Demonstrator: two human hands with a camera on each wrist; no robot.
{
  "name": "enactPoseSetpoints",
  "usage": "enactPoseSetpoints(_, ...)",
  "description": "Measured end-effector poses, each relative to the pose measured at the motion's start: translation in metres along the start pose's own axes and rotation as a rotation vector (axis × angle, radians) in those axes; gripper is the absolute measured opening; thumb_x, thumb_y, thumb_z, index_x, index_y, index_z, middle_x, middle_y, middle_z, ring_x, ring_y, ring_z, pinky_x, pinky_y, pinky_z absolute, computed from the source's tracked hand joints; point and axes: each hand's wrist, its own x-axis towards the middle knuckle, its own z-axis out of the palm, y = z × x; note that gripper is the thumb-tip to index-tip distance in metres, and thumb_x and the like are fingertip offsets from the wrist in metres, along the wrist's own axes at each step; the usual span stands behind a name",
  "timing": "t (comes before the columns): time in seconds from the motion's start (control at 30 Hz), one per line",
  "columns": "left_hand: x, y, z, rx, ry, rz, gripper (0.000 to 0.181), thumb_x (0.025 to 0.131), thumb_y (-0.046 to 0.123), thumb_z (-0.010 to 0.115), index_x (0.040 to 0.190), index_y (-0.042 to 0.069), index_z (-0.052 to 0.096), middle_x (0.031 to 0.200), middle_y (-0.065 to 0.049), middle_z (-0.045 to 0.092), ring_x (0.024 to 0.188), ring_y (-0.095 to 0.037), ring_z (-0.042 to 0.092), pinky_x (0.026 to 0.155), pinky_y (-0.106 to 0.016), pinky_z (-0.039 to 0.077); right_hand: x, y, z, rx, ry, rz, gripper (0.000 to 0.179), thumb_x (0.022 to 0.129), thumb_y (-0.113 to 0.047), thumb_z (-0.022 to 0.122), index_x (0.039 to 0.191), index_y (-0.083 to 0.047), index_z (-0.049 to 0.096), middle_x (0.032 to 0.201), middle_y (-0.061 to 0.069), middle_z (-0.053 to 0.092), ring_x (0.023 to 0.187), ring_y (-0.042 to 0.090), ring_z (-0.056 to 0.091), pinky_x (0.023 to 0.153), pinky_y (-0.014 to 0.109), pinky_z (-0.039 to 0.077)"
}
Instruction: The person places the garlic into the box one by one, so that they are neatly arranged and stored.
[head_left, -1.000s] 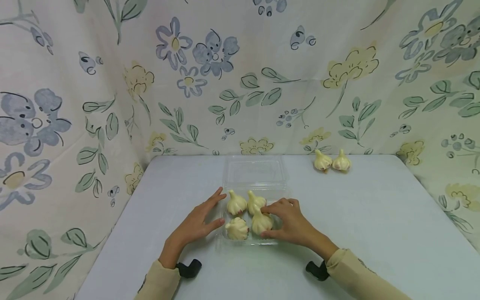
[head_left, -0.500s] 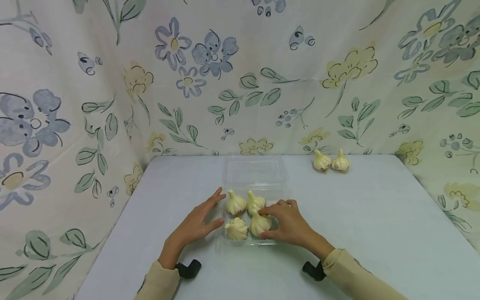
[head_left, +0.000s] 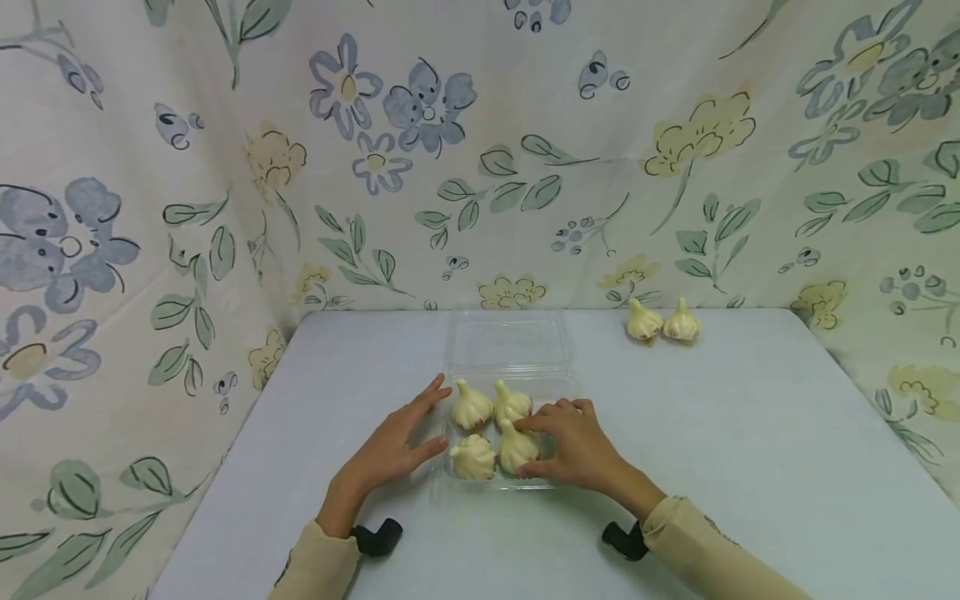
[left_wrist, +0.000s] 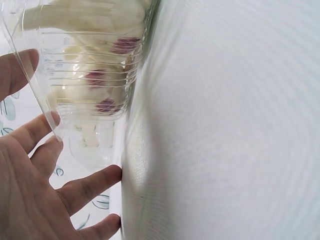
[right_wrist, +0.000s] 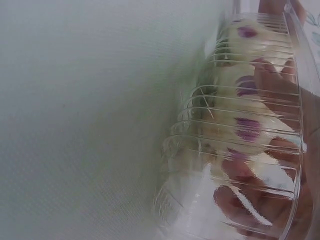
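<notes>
A clear plastic clamshell container (head_left: 555, 388) lies on the table with its lid (head_left: 512, 342) folded back, away from the person. Several pale garlic bulbs with purple marks sit in its base in two rows. My right hand (head_left: 583, 446) reaches in from the right and pinches the front right garlic bulb (head_left: 516, 454) between thumb and fingers. Through the ribbed wall in the right wrist view, its fingers show inside the container. At the left side, my left hand (head_left: 393, 442) has its fingers spread, with fingertips (left_wrist: 53, 118) right at the container's rim in the left wrist view.
Two more garlic bulbs stand side by side at the back right of the white table (head_left: 720, 467): one on the left (head_left: 644, 322), one on the right (head_left: 682, 323). A floral curtain (head_left: 480, 167) hangs behind the table and along its sides.
My right hand has shifted slightly left with the front right garlic bulb, bringing it closer to the front left one. My left hand has stayed at the container's left side.
</notes>
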Motion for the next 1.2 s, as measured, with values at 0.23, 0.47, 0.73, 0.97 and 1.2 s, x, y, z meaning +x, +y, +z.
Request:
enactPoseSetpoints(0.23, 0.0003, -0.0004, 0.0004, -0.003, -0.004, -0.009, 0.072, 0.097, 0.033, 0.067, 0.160, 0.021, 0.035, 0.172, 0.002, 0.019, 0.152, -0.032, 0.035, 0.118, -0.065, 0.032, 0.0006, 0.0002, -0.0001, 0.040, 0.008, -0.007, 0.057, 0.071, -0.045, 0.091, 0.121, -0.023, 0.075, 0.110, -0.006, 0.077, 0.097, 0.017, 0.061, 0.098, 0.058, 0.036)
enactPoseSetpoints(0.47, 0.0001, -0.0012, 0.0004, -0.006, -0.008, -0.015, 0.072, 0.097, 0.033, 0.067, 0.160, 0.024, 0.034, 0.172, 0.003, 0.018, 0.153, -0.031, 0.034, 0.118, -0.064, 0.032, 0.0007, -0.0009, -0.0025, 0.093, -0.010, 0.014, 0.058, 0.071, -0.044, 0.091, 0.123, -0.023, 0.074, 0.109, -0.008, 0.077, 0.095, 0.015, 0.059, 0.102, 0.058, 0.033)
enactPoseSetpoints(0.73, 0.0002, -0.0008, 0.0003, 0.002, -0.006, -0.008, 0.071, 0.097, 0.030, 0.067, 0.160, 0.021, 0.035, 0.172, 0.003, 0.018, 0.152, -0.033, 0.034, 0.116, -0.067, 0.032, 0.0003, -0.0003, -0.0027, 0.095, -0.007, 0.006, 0.057, 0.072, -0.045, 0.091, 0.122, -0.024, 0.074, 0.110, -0.008, 0.077, 0.097, 0.015, 0.060, 0.101, 0.059, 0.033)
enactPoseSetpoints(0.97, 0.0004, 0.0003, -0.0008, -0.004, -0.009, -0.007, 0.071, 0.098, 0.033, 0.066, 0.160, 0.022, 0.035, 0.172, 0.002, 0.018, 0.152, -0.033, 0.035, 0.116, -0.067, 0.032, 0.0005, 0.0010, -0.0033, 0.104, -0.004, 0.011, 0.055, 0.072, -0.046, 0.090, 0.121, -0.026, 0.074, 0.115, -0.011, 0.076, 0.097, 0.013, 0.058, 0.098, 0.053, 0.034)
enactPoseSetpoints(1.2, 0.0002, 0.0010, -0.0013, -0.008, -0.012, 0.002, 0.071, 0.098, 0.037, 0.065, 0.160, 0.021, 0.034, 0.172, 0.000, 0.018, 0.152, -0.034, 0.034, 0.116, -0.066, 0.032, 0.0001, 0.0022, -0.0055, 0.163, 0.004, 0.007, 0.052, 0.073, -0.043, 0.090, 0.119, -0.024, 0.075, 0.116, -0.007, 0.076, 0.099, 0.017, 0.058, 0.098, 0.054, 0.033)
